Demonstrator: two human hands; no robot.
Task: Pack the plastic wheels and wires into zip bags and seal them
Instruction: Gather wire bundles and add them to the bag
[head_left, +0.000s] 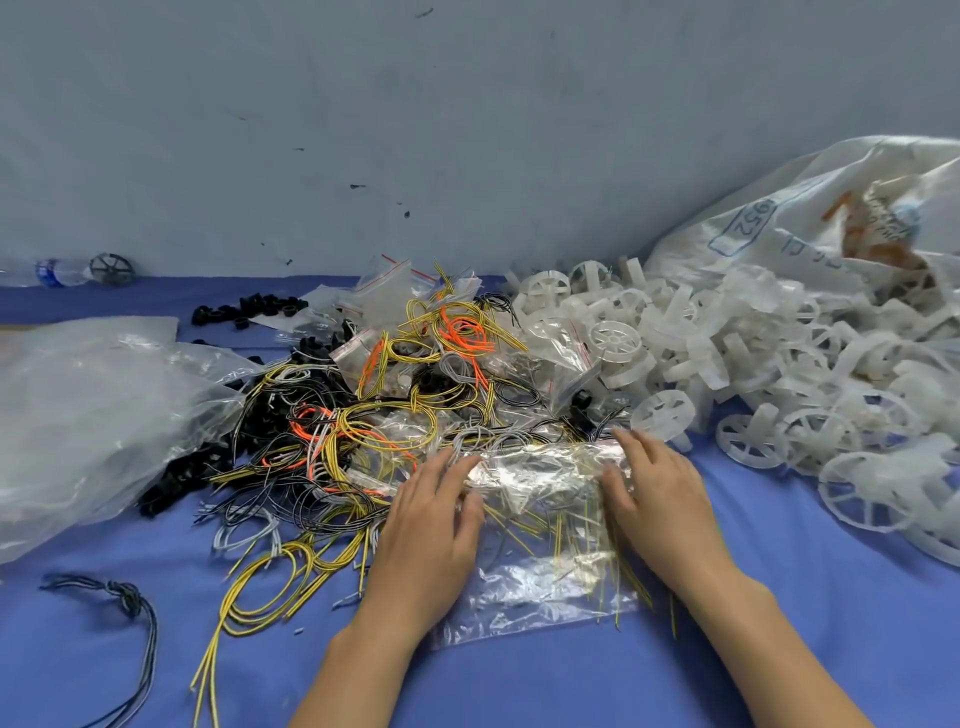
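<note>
Down front by the wires, bag lies flat — left hand and right hand press its top, fingers fairly straight. I'd slide both outward along the zip — firmly.

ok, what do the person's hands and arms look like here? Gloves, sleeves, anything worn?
The left hand and right hand are both bare. There are no gloves, and no rings or watch are visible. The left forearm and right forearm are uncovered down to the picture's lower edge, with no sleeve, wristband or marking in view.
</note>
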